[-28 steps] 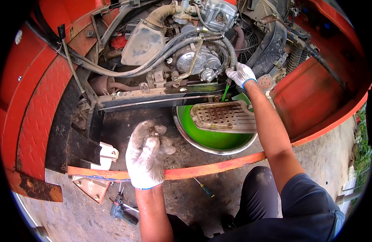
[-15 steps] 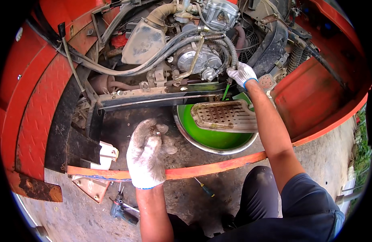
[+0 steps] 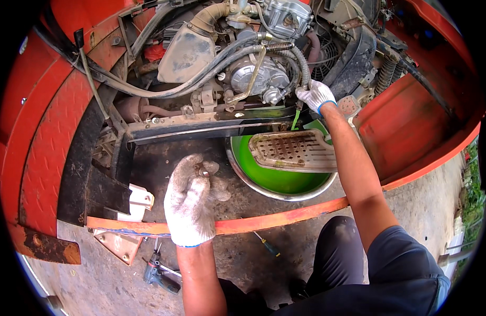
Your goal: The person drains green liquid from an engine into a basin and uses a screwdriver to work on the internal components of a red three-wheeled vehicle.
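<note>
My right hand [image 3: 317, 97], in a white knit glove, grips the lower end of a grey hose [image 3: 304, 71] beside the engine. Bright green liquid [image 3: 296, 120] streams from below that hand into a wide metal basin [image 3: 291, 198], which holds a green pool. A perforated metal foot plate [image 3: 306, 158] stretches over part of the basin. My left hand [image 3: 190, 203], in a soiled white glove, is raised above the orange frame bar [image 3: 258, 223] with its fingers curled. Between thumb and fingers shows a small metal piece [image 3: 203, 173], too small to name.
The engine [image 3: 259, 76] with its hoses fills the top. A red body panel [image 3: 416, 131] rises at right, a red tread-plate step [image 3: 53, 152] at left. On the floor lie a power drill [image 3: 161, 276], a screwdriver [image 3: 267, 244] and a white bracket [image 3: 139, 203].
Both hands keep nearly the same places and grips. Green liquid runs in both frames; its stream has shifted shape slightly.
</note>
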`<state>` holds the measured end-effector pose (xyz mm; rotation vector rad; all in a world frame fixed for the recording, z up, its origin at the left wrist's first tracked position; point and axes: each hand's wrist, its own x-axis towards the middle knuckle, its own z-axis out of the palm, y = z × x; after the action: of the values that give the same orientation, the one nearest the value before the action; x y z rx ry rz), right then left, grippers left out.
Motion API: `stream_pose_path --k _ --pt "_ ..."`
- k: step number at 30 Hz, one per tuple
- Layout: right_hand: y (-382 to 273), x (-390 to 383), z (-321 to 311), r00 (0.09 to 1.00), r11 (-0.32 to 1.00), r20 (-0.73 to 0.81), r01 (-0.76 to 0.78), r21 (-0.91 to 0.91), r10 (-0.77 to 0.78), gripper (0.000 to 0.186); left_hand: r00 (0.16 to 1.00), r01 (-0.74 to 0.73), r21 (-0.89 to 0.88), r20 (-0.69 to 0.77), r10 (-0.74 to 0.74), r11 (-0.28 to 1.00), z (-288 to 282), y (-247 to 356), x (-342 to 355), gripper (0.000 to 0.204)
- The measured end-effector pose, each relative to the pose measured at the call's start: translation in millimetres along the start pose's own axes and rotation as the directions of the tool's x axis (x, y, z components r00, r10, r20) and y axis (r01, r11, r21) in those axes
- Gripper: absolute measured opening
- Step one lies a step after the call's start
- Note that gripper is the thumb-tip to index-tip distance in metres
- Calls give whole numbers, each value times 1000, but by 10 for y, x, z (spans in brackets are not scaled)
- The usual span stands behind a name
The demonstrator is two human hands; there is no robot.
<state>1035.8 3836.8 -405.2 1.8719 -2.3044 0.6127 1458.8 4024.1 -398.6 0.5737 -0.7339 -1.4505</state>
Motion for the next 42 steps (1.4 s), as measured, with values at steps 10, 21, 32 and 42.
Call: stream_pose_path --k 10,21,32,42 --pt "-13 3 -18 1000 999 9 16 -36 -16 52 1000 -10 10 -2 10 1000 25 6 -3 53" --pt "-55 -27 -44 1000 999 2 0 -48 0 52 1000 -12 36 -1 12 999 18 3 0 53" --pt "-58 -27 -50 997 994 40 72 -88 -68 48 1000 -23 43 -17 23 999 46 17 -7 54" --pt "-82 -37 -61 998 995 23 64 -72 -63 45 1000 -16 43 -16 17 999 45 17 -9 55"
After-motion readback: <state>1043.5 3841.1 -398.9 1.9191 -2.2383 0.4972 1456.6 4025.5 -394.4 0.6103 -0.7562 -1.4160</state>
